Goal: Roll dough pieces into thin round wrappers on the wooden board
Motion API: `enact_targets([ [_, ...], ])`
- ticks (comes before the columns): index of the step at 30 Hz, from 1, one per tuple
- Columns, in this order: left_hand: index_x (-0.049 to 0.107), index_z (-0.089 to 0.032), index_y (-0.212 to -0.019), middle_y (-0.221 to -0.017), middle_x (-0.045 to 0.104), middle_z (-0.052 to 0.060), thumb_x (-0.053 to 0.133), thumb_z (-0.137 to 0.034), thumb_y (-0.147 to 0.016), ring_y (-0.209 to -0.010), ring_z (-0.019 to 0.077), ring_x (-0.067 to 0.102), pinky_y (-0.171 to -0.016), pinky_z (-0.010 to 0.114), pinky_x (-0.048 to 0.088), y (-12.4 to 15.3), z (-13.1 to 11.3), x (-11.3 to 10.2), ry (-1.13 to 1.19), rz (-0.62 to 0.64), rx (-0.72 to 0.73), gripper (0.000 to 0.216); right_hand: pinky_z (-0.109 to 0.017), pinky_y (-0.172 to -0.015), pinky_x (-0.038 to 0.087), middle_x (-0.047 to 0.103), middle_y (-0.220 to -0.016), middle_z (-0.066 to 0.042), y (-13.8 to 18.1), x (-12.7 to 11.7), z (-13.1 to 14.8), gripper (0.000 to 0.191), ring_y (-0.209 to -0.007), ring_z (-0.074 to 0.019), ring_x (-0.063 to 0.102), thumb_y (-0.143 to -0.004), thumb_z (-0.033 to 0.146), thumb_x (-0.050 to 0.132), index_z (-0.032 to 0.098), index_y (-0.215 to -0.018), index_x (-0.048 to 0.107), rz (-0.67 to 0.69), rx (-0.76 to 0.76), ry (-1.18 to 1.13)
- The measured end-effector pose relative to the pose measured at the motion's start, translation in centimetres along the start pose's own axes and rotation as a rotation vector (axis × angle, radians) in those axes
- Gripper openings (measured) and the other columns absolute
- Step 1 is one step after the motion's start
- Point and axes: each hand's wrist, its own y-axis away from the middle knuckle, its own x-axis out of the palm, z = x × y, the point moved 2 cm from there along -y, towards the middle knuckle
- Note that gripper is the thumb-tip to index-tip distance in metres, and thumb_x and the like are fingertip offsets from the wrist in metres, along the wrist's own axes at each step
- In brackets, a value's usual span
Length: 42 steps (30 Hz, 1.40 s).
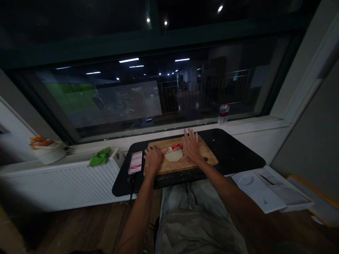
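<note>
A rolling pin (171, 148) with a red and white wrap lies crosswise over a flat piece of pale dough (173, 156). Both are on a wooden cutting board (169, 169). My left hand (153, 157) is curled over the pin's left end. At the other end, my right hand (191, 145) rests with its palm over the pin, fingers stretched forward and apart. The pin's ends are hidden under my hands.
The board sits on a black table (238, 155) below a window. A phone (136, 162) lies left of the board. On the sill stands a plastic bottle (224, 113). A green cloth (100, 157) and white bowl (49, 152) are on the radiator; an open box (272, 188) is at right.
</note>
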Motion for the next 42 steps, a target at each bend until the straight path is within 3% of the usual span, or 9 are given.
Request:
enact_targets([
  [4, 0.063, -0.015, -0.139, -0.143, 0.061, 0.024, 0.033, -0.030, -0.111, -0.131, 0.0375, 0.056, -0.101, 0.052, 0.054, -0.1, -0.1, -0.1, 0.021, -0.001, -0.025, 0.044, -0.068, -0.134, 0.005, 0.061, -0.162, -0.015, 0.1, 0.6, 0.0, 0.055, -0.168, -0.0320, 0.028, -0.116, 0.033, 0.028, 0.018, -0.155, 0.065, 0.142, -0.018, 0.011],
  [6, 0.062, -0.016, -0.143, -0.143, 0.061, 0.024, 0.035, -0.030, -0.111, -0.131, 0.0375, 0.057, -0.102, 0.052, 0.053, 0.0, -0.2, -0.1, 0.024, -0.003, -0.024, 0.044, -0.069, -0.134, 0.005, 0.056, -0.167, -0.016, 0.1, 0.5, 0.0, 0.056, -0.169, -0.0318, 0.025, -0.116, 0.032, 0.028, 0.017, -0.155, 0.064, 0.121, -0.004, 0.014],
  [9, 0.060, -0.016, -0.144, -0.143, 0.061, 0.025, 0.040, -0.031, -0.110, -0.131, 0.0372, 0.056, -0.102, 0.050, 0.053, 0.1, -0.1, 0.0, 0.014, -0.002, 0.011, 0.042, -0.066, -0.135, 0.007, 0.040, -0.178, -0.017, 0.0, 0.1, 0.0, 0.060, -0.171, -0.0302, 0.019, -0.115, 0.032, 0.026, 0.015, -0.168, 0.049, 0.034, 0.002, 0.019],
  [11, 0.061, -0.015, -0.143, -0.142, 0.061, 0.025, 0.042, -0.032, -0.110, -0.131, 0.0373, 0.056, -0.102, 0.049, 0.053, 0.2, -0.1, 0.1, 0.005, -0.005, 0.020, 0.041, -0.065, -0.135, 0.008, 0.038, -0.179, -0.017, 0.0, -0.1, 0.1, 0.061, -0.171, -0.0296, 0.018, -0.115, 0.033, 0.027, 0.017, -0.172, 0.042, 0.024, -0.004, 0.020],
  [17, 0.063, -0.016, -0.138, -0.141, 0.061, 0.024, 0.037, -0.031, -0.112, -0.131, 0.0376, 0.056, -0.101, 0.050, 0.053, -0.1, -0.1, 0.1, 0.017, -0.005, -0.002, 0.040, -0.073, -0.131, 0.011, 0.052, -0.170, -0.015, 0.0, 0.8, 0.0, 0.054, -0.167, -0.0344, 0.027, -0.117, 0.039, 0.031, 0.023, -0.154, 0.066, 0.149, 0.019, 0.030],
  [23, 0.063, -0.014, -0.137, -0.143, 0.060, 0.026, 0.035, -0.030, -0.111, -0.132, 0.0387, 0.055, -0.103, 0.052, 0.051, -0.4, -0.2, 0.0, 0.032, 0.016, -0.016, 0.041, -0.077, -0.130, 0.011, 0.061, -0.163, -0.013, 0.1, 0.4, 0.3, 0.050, -0.166, -0.0351, 0.031, -0.118, 0.039, 0.034, 0.026, -0.146, 0.073, 0.192, 0.030, 0.058],
  [32, 0.063, -0.018, -0.140, -0.144, 0.059, 0.025, 0.048, -0.036, -0.109, -0.134, 0.0387, 0.055, -0.106, 0.051, 0.051, -0.7, -0.2, 0.2, 0.038, 0.044, 0.020, 0.039, -0.075, -0.130, 0.013, 0.070, -0.152, -0.014, 0.1, 0.4, 0.2, 0.047, -0.159, -0.0363, 0.042, -0.116, 0.032, 0.036, 0.023, -0.133, 0.079, 0.222, 0.053, 0.054],
  [37, 0.060, -0.015, -0.144, -0.146, 0.060, 0.025, 0.037, -0.032, -0.112, -0.135, 0.0382, 0.055, -0.107, 0.054, 0.052, -0.4, -0.3, 0.2, 0.049, 0.012, -0.010, 0.044, -0.070, -0.130, 0.014, 0.077, -0.136, -0.016, 0.0, 0.1, 0.3, 0.047, -0.139, -0.0343, 0.060, -0.115, 0.029, 0.036, 0.019, -0.121, 0.081, 0.178, 0.021, 0.046],
  [42, 0.060, -0.019, -0.147, -0.149, 0.063, 0.023, 0.035, -0.031, -0.111, -0.139, 0.0372, 0.055, -0.111, 0.053, 0.049, -0.3, -0.3, 0.1, 0.073, 0.018, 0.002, 0.046, -0.060, -0.131, 0.019, 0.082, -0.123, -0.013, 0.1, -0.8, 0.7, 0.042, -0.129, -0.0305, 0.064, -0.113, 0.026, 0.040, 0.020, -0.108, 0.082, 0.177, -0.075, -0.021],
])
